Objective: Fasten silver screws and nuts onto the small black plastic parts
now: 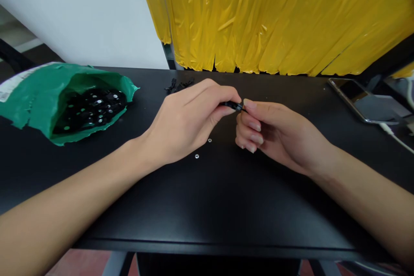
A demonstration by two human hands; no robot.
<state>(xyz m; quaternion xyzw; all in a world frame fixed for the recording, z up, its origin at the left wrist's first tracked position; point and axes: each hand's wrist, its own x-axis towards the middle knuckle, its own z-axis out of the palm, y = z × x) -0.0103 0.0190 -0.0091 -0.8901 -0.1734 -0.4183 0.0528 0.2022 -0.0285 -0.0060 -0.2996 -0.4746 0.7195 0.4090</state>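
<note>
Between my two hands, above the middle of the black table, is a small black plastic part point(233, 105). My left hand point(190, 116) pinches it between thumb and fingers from the left. The thumb and forefinger of my right hand point(274, 131) close on its right end, with the other fingers curled in. Most of the part is covered by my fingers, so its exact kind does not show. Two tiny silver rings, one nearer point(197, 156) and one farther point(210, 140), lie on the table beneath my left hand. Some small black pieces point(179, 85) rest behind that hand.
At the left lies a torn-open green bag point(42, 90) holding many black parts with shiny round spots. A phone point(359, 99) with a white cable point(399, 139) sits at the right back. Yellow plastic sheeting point(258, 17) hangs behind the black table point(207, 211).
</note>
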